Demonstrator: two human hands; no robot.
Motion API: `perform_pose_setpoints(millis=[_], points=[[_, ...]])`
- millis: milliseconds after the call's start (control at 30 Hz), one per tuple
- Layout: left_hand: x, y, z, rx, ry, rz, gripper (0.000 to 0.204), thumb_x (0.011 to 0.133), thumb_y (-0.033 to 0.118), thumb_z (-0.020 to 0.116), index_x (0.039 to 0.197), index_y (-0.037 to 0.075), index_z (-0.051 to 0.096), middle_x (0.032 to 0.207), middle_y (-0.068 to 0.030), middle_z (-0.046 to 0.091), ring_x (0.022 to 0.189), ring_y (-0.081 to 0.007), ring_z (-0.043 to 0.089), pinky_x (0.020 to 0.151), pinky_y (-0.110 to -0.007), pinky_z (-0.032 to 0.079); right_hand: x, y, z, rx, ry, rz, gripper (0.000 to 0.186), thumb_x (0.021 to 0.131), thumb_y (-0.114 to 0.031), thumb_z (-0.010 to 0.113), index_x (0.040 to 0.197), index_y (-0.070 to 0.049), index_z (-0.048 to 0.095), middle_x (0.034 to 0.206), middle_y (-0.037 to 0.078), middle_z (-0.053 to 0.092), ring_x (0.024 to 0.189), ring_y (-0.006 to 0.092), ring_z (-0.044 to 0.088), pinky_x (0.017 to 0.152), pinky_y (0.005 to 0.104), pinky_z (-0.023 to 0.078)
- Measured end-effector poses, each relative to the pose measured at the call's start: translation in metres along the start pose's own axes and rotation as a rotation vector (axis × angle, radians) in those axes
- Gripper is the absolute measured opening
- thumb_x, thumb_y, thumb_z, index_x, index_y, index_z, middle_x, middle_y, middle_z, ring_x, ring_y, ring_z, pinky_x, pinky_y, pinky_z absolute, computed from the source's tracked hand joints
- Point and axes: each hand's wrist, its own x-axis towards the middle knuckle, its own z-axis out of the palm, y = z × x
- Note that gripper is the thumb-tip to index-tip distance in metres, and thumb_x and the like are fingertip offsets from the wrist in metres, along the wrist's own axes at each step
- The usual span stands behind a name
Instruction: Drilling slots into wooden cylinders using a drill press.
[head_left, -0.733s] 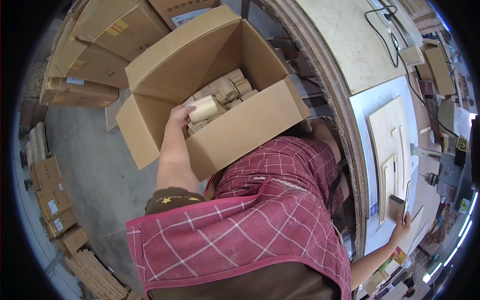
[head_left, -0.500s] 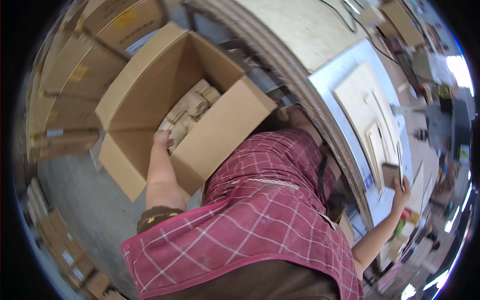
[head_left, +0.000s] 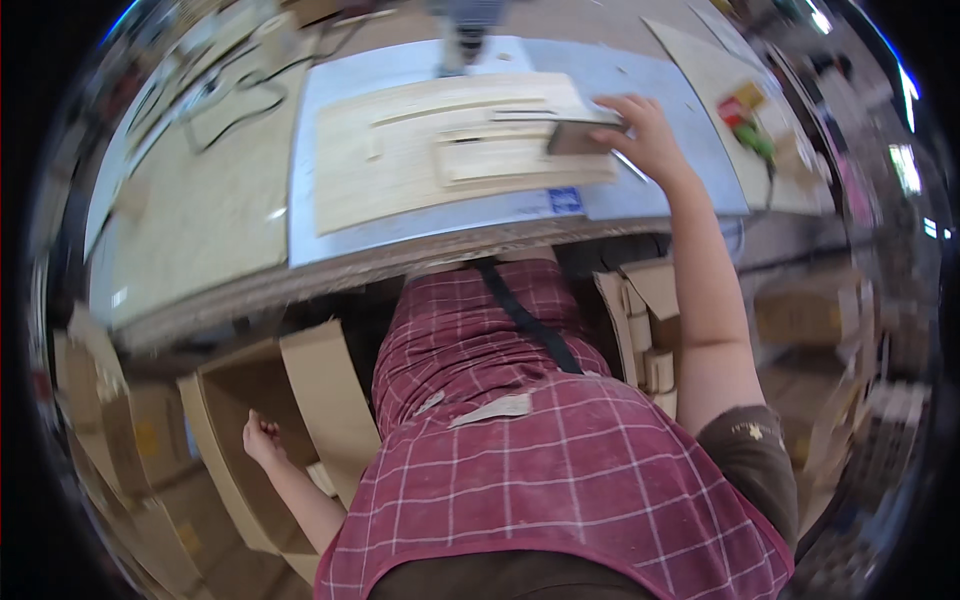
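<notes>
At the work table my right hand (head_left: 648,138) grips a dark grey-brown rectangular block (head_left: 580,138) between thumb and fingers. The block stands on a pale wooden board (head_left: 350,180) with thin wooden strips fixed on it. Beside the hand, a thin light rod (head_left: 630,166) lies at the board's right end. Low on the left, my left hand (head_left: 262,438) hovers at an open cardboard box (head_left: 335,400), its fingers loosely bent and apart, with nothing visible in them. Only a bit of the pale wooden pieces (head_left: 322,478) inside that box shows past my forearm.
A drill-like machine (head_left: 470,30) stands behind the board. Black cable (head_left: 240,125) trails over the table's left part. A red and green tool (head_left: 748,125) lies at the right. Under the table edge (head_left: 400,255), another box (head_left: 612,300) holds pale wooden pieces. Stacked cartons (head_left: 150,430) stand left.
My view has swung from the box of wooden pieces to the table. My left hand has come up off the pieces. My right hand still holds the dark block at the board.
</notes>
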Motion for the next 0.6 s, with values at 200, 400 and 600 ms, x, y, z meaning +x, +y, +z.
perform_pose_setpoints(millis=[200, 400, 600], points=[[-0.028, 0.058, 0.068, 0.069, -0.191, 0.142, 0.018, 0.081, 0.02, 0.063, 0.072, 0.009, 0.052, 0.056, 0.0018, 0.044, 0.048, -0.0083, 0.043, 0.049, -0.022, 0.045, -0.08, 0.054, -0.047, 0.01, 0.257, 0.148, 0.028, 0.073, -0.017, 0.067, 0.099, -0.008, 0.061, 0.094, 0.008, 0.059, 0.091, 0.0233, 0.053, 0.081, 0.0311, 0.041], [-0.027, 0.078, 0.122, 0.219, -0.361, 0.185, 0.012, 0.083, 0.014, 0.057, 0.09, 0.005, 0.057, 0.063, 0.0015, 0.049, 0.054, -0.0075, 0.046, 0.055, -0.024, 0.048, -0.291, 0.11, -0.07, -0.056, 0.121, 0.864, 0.015, 0.076, -0.017, 0.061, 0.084, -0.005, 0.063, 0.076, 0.013, 0.061, 0.07, 0.0254, 0.059, 0.064, 0.0327, 0.046], [-0.051, 0.098, 0.168, 0.327, -0.552, 0.196, 0.016, 0.084, 0.013, 0.056, 0.098, 0.004, 0.057, 0.062, 0.0009, 0.049, 0.053, -0.0074, 0.047, 0.056, -0.024, 0.049, -0.461, 0.095, 0.005, 0.077, -0.401, 1.369, 0.016, 0.07, -0.02, 0.064, 0.08, -0.008, 0.065, 0.078, 0.014, 0.064, 0.075, 0.0265, 0.061, 0.072, 0.0348, 0.048]])
